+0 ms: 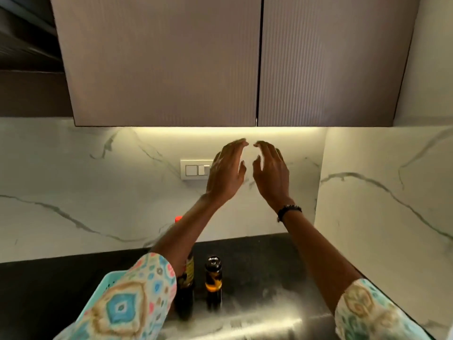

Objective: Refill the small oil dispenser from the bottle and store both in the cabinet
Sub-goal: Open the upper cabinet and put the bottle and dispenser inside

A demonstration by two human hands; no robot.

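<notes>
Small oil dispenser (213, 280), dark glass with amber oil, stands beside the bottle (185, 278); left hand (226, 171) and right hand (270, 174) open, each grip empty.

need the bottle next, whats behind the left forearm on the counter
The tall dark bottle stands behind the left forearm, its red cap peeking above; its neck is covered. The small dispenser stands beside it, uncovered.
</notes>
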